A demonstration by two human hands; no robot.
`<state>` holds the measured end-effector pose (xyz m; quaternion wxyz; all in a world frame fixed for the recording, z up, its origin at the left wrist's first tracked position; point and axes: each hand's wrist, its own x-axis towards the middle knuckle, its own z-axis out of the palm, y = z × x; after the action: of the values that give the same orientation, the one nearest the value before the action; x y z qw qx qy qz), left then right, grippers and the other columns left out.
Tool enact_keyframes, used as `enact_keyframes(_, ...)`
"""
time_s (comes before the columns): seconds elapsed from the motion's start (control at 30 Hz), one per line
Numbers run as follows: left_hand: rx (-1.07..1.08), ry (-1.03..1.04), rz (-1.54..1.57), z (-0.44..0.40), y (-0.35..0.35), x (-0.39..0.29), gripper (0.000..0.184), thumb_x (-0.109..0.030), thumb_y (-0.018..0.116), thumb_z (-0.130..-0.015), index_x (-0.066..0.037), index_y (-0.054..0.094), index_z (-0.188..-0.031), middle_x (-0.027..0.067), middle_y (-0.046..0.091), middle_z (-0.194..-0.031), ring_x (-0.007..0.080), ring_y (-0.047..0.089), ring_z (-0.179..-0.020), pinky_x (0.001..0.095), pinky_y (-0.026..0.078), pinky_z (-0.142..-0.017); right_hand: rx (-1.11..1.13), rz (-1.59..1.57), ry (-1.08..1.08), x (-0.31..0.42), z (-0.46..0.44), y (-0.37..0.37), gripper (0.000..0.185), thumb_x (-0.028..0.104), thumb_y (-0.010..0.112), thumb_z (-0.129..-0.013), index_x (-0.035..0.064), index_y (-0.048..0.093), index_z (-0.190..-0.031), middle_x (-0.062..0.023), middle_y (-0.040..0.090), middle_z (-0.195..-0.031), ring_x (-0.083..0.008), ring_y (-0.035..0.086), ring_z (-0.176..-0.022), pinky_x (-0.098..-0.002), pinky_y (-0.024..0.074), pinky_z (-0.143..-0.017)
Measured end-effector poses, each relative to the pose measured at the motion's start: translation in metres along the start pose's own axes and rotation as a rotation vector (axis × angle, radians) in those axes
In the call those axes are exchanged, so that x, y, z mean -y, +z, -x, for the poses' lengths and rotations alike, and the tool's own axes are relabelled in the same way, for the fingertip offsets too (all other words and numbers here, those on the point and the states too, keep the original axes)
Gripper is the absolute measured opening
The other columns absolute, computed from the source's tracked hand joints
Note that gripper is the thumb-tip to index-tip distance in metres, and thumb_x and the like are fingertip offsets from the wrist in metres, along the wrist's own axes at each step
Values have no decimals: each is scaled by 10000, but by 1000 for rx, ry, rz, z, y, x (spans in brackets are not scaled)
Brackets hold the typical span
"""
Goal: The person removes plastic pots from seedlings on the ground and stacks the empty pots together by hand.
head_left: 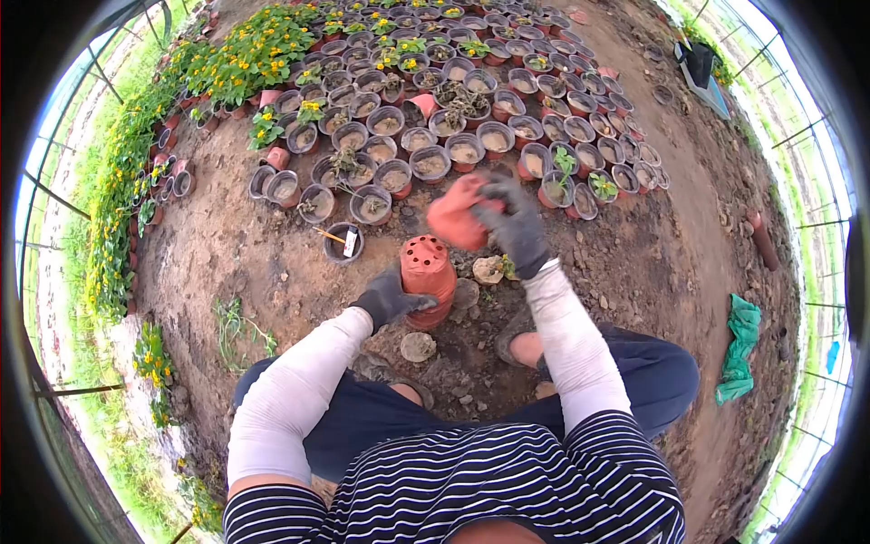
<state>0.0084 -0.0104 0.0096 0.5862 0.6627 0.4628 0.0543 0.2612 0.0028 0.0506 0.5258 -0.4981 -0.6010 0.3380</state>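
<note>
My left hand (391, 301), in a dark glove, is closed around the side of an upside-down stack of reddish plastic flower pots (426, 283); the drainage holes show on top. Up and to the right, my gloved right hand (515, 225) grips another reddish flower pot (459, 214), blurred by motion and tilted, apart from the stack. Below the right hand lies a round clump of soil (488, 269) with a bit of green beside it. A second soil clump (418, 346) rests on the ground just in front of the stack.
Many soil-filled pots (430, 163) cover the ground ahead, some with dried plants. Yellow-flowered plants (245, 59) grow at the back left. A dark pot (343, 243) holding a white label and a stick stands left of the stack. Green cloth (739, 349) lies at right.
</note>
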Motion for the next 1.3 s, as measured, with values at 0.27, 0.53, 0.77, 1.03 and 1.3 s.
enact_keyframes(0.27, -49, 406, -74, -35, 19, 76, 771, -367, 734, -715, -87, 373, -1337, 104, 432, -1343, 281, 447, -1197, 377, 363, -1003, 251, 70, 66, -38, 57, 87, 1010, 365, 811, -613, -23, 231, -1343, -196, 406, -1310, -311, 417, -1220, -387, 341, -1022)
enact_keyframes(0.53, -32, -156, 690, -35, 13, 107, 864, -250, 643, -831, -11, 52, -1414, 194, 395, -1353, 203, 445, -1202, 298, 401, -980, -106, -454, 474, -88, 84, 37, 692, 99, 735, -731, 41, 335, -1292, -73, 491, -1227, -177, 504, -1096, -320, 422, -934)
enact_keyframes(0.77, -46, -250, 408, -89, 84, 209, 837, -524, 543, -830, 16, 211, -1376, 216, 417, -1329, 250, 469, -1189, 352, 389, -977, -178, -422, 517, -114, 100, 16, 677, 60, 725, -730, 31, 350, -1293, -90, 500, -1207, -180, 524, -1069, -318, 440, -913)
enact_keyframes(1.03, -311, -23, 926, -102, 8, 46, 627, -512, 444, -907, -87, 310, -1346, 38, 507, -1240, 208, 534, -1056, 389, 449, -878, -191, -147, 143, 24, -7, 4, 823, 108, 794, -650, 3, 310, -1307, -135, 484, -1214, -205, 506, -1093, -324, 449, -904)
enact_keyframes(1.3, -622, 55, 596, -194, -5, 139, 719, -492, 491, -889, 33, 291, -1338, 188, 356, -1371, 288, 399, -1221, 362, 369, -968, -76, 138, -88, -117, -48, 69, 852, 237, 845, -556, 28, 401, -1253, -142, 496, -1232, -285, 517, -1105, -391, 429, -927)
